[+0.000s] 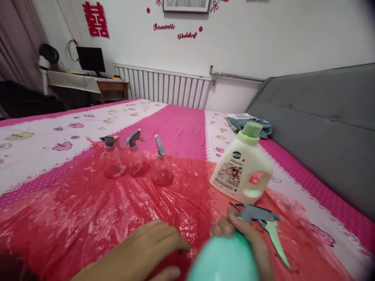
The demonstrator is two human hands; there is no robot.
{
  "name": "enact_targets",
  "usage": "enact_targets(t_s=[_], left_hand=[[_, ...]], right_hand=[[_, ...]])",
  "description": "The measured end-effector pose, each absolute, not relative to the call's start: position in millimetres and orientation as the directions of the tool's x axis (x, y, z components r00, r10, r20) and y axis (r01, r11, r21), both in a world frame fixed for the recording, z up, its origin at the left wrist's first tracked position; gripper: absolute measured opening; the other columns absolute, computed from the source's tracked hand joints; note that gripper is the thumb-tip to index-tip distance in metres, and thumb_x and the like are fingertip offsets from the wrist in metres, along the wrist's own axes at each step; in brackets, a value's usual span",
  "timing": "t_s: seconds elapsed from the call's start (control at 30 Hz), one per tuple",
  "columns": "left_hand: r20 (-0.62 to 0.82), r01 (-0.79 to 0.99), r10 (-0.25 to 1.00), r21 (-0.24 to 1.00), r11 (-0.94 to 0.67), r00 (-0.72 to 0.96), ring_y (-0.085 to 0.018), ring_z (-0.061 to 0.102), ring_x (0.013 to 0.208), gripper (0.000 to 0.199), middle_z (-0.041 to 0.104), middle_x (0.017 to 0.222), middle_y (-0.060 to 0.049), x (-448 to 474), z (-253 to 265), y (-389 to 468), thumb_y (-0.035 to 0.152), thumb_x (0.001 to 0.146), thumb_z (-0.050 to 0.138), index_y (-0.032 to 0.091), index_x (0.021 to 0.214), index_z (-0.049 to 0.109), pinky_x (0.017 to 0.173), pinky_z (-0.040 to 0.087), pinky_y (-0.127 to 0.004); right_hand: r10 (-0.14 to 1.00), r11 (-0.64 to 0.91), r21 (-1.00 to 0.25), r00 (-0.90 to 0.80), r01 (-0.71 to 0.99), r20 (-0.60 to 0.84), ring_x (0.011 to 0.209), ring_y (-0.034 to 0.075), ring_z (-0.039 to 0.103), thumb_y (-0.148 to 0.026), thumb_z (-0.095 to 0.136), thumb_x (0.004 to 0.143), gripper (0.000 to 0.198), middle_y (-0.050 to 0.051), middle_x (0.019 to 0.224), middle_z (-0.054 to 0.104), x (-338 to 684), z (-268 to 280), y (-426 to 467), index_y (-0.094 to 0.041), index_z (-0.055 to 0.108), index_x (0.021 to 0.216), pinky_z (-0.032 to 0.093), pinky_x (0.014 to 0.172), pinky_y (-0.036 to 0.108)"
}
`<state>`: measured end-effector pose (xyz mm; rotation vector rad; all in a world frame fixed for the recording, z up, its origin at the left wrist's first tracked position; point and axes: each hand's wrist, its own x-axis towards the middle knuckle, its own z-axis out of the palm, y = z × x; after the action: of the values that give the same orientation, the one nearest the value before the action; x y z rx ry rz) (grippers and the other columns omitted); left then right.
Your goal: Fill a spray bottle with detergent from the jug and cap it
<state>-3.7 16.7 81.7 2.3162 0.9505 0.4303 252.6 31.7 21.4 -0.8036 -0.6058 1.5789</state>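
My right hand (252, 238) is wrapped around the upper part of a teal spray bottle (224, 259), whose rounded body tilts toward me at the bottom edge. Just beyond my fingers is a grey spray head (254, 212) with a pale green trigger (277, 242); my hand hides whether it joins the bottle. To the left, my left hand (155, 246) hovers over the red plastic sheet (131, 207), fingers apart and holding nothing. A cream detergent jug (243, 168) with a green cap stands upright beyond my right hand.
Three clear spray bottles with grey heads, a left one (113, 162), a middle one (134, 160) and a right one (161, 169), stand on the sheet. Folded cloth (252, 123) lies behind the jug. A grey padded headboard (319, 113) borders the bed's right side.
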Motion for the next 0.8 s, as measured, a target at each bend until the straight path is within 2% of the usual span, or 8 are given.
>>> enact_targets(t_s=[0.07, 0.2, 0.3, 0.43, 0.53, 0.63, 0.73, 0.8], left_hand=[[0.080, 0.524, 0.724, 0.636, -0.566, 0.686, -0.021, 0.072, 0.112, 0.030, 0.075, 0.126, 0.004, -5, 80, 17, 0.028, 0.102, 0.062, 0.037, 0.131, 0.063, 0.102, 0.057, -0.031], [0.073, 0.534, 0.719, 0.618, -0.577, 0.691, -0.022, 0.071, 0.113, 0.028, 0.075, 0.127, 0.002, -3, 81, 19, 0.027, 0.103, 0.060, 0.035, 0.130, 0.064, 0.103, 0.057, -0.032], [0.044, 0.543, 0.715, 0.619, -0.568, 0.698, -0.022, 0.070, 0.117, 0.029, 0.074, 0.129, 0.002, -1, 82, 18, 0.026, 0.104, 0.059, 0.035, 0.131, 0.063, 0.107, 0.056, -0.033], [0.056, 0.536, 0.702, 0.605, -0.589, 0.710, -0.023, 0.069, 0.120, 0.028, 0.073, 0.132, -0.001, -2, 83, 17, 0.027, 0.105, 0.057, 0.034, 0.132, 0.063, 0.107, 0.056, -0.034], [0.047, 0.532, 0.701, 0.614, -0.582, 0.712, -0.021, 0.070, 0.117, 0.026, 0.074, 0.131, 0.000, -2, 83, 17, 0.027, 0.106, 0.057, 0.033, 0.131, 0.064, 0.105, 0.057, -0.032], [0.059, 0.540, 0.709, 0.604, -0.586, 0.703, -0.022, 0.070, 0.119, 0.026, 0.074, 0.134, 0.000, -2, 84, 18, 0.028, 0.106, 0.058, 0.033, 0.131, 0.064, 0.105, 0.056, -0.033], [0.050, 0.543, 0.711, 0.609, -0.578, 0.701, -0.023, 0.071, 0.118, 0.027, 0.074, 0.133, 0.001, -1, 88, 18, 0.027, 0.104, 0.059, 0.034, 0.130, 0.064, 0.104, 0.057, -0.033], [0.063, 0.538, 0.710, 0.608, -0.584, 0.701, -0.023, 0.072, 0.115, 0.027, 0.075, 0.130, 0.000, 0, 90, 17, 0.027, 0.103, 0.060, 0.033, 0.129, 0.065, 0.102, 0.058, -0.034]], right_hand=[[0.984, -0.105, -0.803, 0.055, -0.586, -0.169, 0.070, 0.018, 0.063, -0.045, 0.094, 0.070, 0.039, -0.001, 0.067, 0.065, 258, 21, 34, -0.023, 0.063, 0.066, 0.054, 0.077, 0.034], [0.983, -0.171, -0.709, -0.074, -0.684, -0.167, 0.059, 0.018, 0.056, -0.053, 0.091, 0.069, 0.044, -0.004, 0.054, 0.053, 261, 23, 34, -0.024, 0.058, 0.063, 0.054, 0.066, 0.036], [0.975, -0.048, -0.829, 0.154, -0.557, -0.160, 0.070, 0.019, 0.063, -0.041, 0.098, 0.062, 0.042, -0.001, 0.066, 0.065, 256, 24, 32, -0.023, 0.060, 0.064, 0.055, 0.074, 0.033], [0.985, -0.117, -0.795, 0.031, -0.595, -0.169, 0.069, 0.019, 0.062, -0.049, 0.088, 0.076, 0.038, -0.002, 0.063, 0.062, 251, 24, 29, -0.024, 0.061, 0.067, 0.054, 0.075, 0.035], [0.981, -0.100, -0.791, 0.075, -0.604, -0.181, 0.074, 0.018, 0.065, -0.041, 0.093, 0.072, 0.036, -0.001, 0.068, 0.066, 254, 24, 32, -0.023, 0.063, 0.067, 0.055, 0.077, 0.032], [0.976, -0.173, -0.707, -0.025, -0.686, -0.214, 0.072, 0.021, 0.064, -0.043, 0.092, 0.072, 0.035, -0.003, 0.064, 0.061, 260, 25, 33, -0.024, 0.064, 0.070, 0.057, 0.077, 0.037], [0.979, -0.084, -0.766, 0.091, -0.638, -0.183, 0.075, 0.022, 0.067, -0.041, 0.094, 0.070, 0.036, -0.001, 0.068, 0.065, 260, 28, 29, -0.024, 0.062, 0.069, 0.058, 0.078, 0.038], [0.981, -0.079, -0.748, 0.084, -0.659, -0.178, 0.073, 0.022, 0.065, -0.046, 0.091, 0.073, 0.036, -0.002, 0.064, 0.061, 257, 30, 26, -0.025, 0.062, 0.069, 0.057, 0.076, 0.038]])
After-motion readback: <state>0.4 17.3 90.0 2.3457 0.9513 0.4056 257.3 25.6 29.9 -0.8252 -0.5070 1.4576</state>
